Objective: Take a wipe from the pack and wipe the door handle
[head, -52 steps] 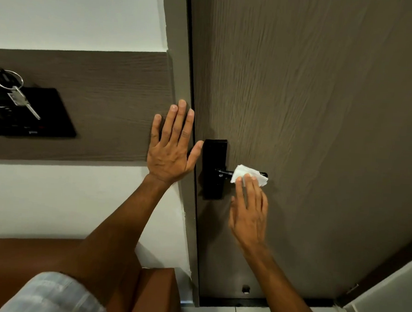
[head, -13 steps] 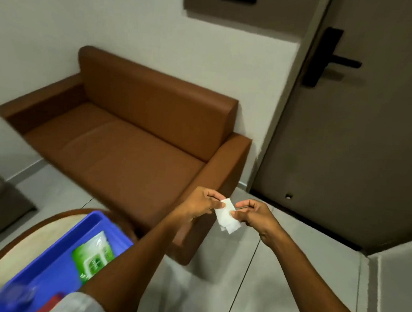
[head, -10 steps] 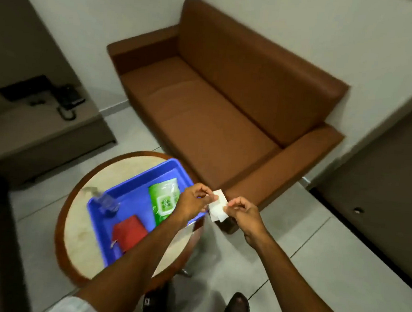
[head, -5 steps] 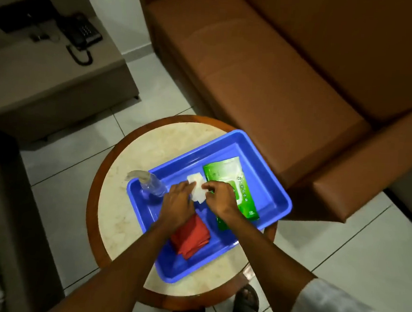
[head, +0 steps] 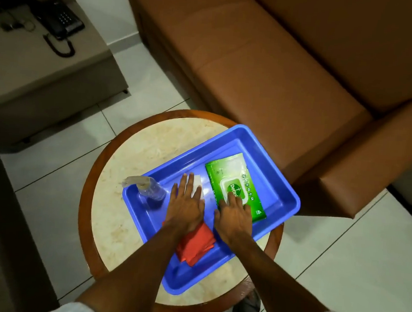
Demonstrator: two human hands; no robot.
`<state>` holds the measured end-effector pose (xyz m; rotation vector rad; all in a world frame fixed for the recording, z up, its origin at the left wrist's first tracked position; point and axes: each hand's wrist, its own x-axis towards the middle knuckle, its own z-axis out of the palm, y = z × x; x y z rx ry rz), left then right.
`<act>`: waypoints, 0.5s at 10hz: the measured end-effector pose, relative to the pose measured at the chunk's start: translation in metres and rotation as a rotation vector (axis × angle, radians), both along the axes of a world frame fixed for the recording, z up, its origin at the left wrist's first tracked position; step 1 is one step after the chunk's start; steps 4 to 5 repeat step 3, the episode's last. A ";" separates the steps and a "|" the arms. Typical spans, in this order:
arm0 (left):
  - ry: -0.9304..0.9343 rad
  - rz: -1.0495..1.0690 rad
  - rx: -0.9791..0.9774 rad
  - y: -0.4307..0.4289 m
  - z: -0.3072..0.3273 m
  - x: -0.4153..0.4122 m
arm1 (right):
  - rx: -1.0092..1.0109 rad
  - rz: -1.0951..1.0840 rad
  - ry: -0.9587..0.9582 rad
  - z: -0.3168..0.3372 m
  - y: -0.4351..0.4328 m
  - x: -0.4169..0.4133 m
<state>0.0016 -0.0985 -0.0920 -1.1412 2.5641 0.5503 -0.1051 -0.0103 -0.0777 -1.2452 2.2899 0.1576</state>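
Observation:
A blue tray sits on a small round table. Inside it a green pack of wipes lies flat at the right. A folded white wipe lies on the tray floor left of the pack. My left hand is spread flat over the wipe, fingers apart, covering most of it. My right hand rests flat with its fingertips on the near end of the pack's lid, holding nothing. The door and its handle are out of view.
A clear pump bottle lies in the tray's left corner and a folded red cloth lies under my left wrist. A brown sofa stands behind the table. A low cabinet with a black telephone is at the far left.
I turned from the door to the table. The wipe held between both hands now lies in the tray under my flat left hand. My right hand moved onto the pack.

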 end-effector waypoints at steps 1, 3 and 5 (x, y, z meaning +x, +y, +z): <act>0.021 -0.056 -0.003 0.004 0.014 -0.010 | 0.032 0.033 -0.031 -0.003 0.017 -0.020; 0.165 -0.273 -0.061 0.025 0.075 -0.050 | -0.156 0.100 0.008 0.046 0.055 -0.063; 0.165 -0.273 -0.061 0.025 0.075 -0.050 | -0.156 0.100 0.008 0.046 0.055 -0.063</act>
